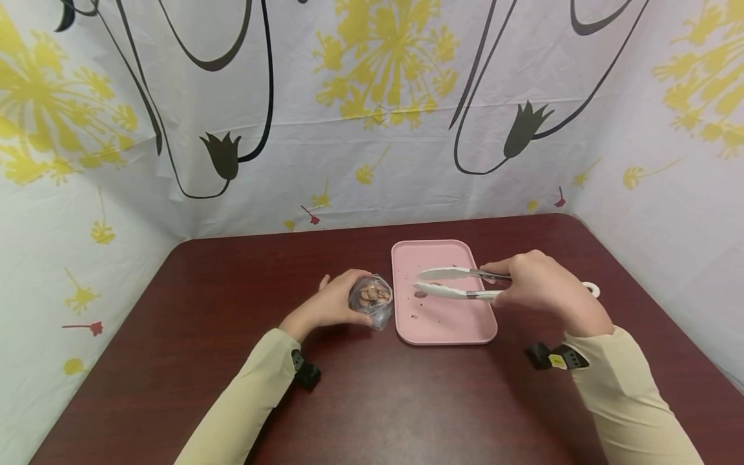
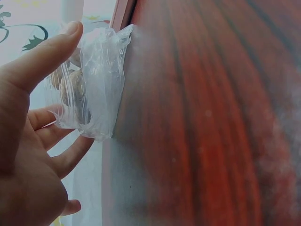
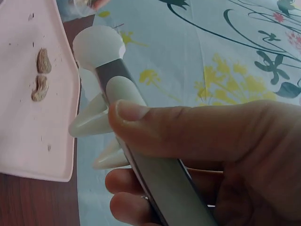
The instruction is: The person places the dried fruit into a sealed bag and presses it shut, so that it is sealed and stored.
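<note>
My left hand (image 1: pixel 334 302) curls its fingers and thumb round a clear plastic bag (image 1: pixel 380 314) with brown pieces inside, just left of the pink tray (image 1: pixel 453 328). In the left wrist view the thumb and fingers of the hand (image 2: pixel 33 141) lie along the bag (image 2: pixel 101 80). My right hand (image 1: pixel 537 284) grips metal tongs with white tips (image 1: pixel 444 291), their two arms apart above the tray. Brown peanut-like pieces (image 3: pixel 43 61) lie on the tray (image 3: pixel 28 136) in the right wrist view, beside the tongs (image 3: pixel 160 183) in the hand (image 3: pixel 211 141).
Small dark crumbs (image 1: pixel 414 317) are scattered on the tray. A dark red wooden table (image 1: pixel 372 400) carries everything. Behind it and at both sides hangs a white cloth (image 1: pixel 325 148) printed with flowers.
</note>
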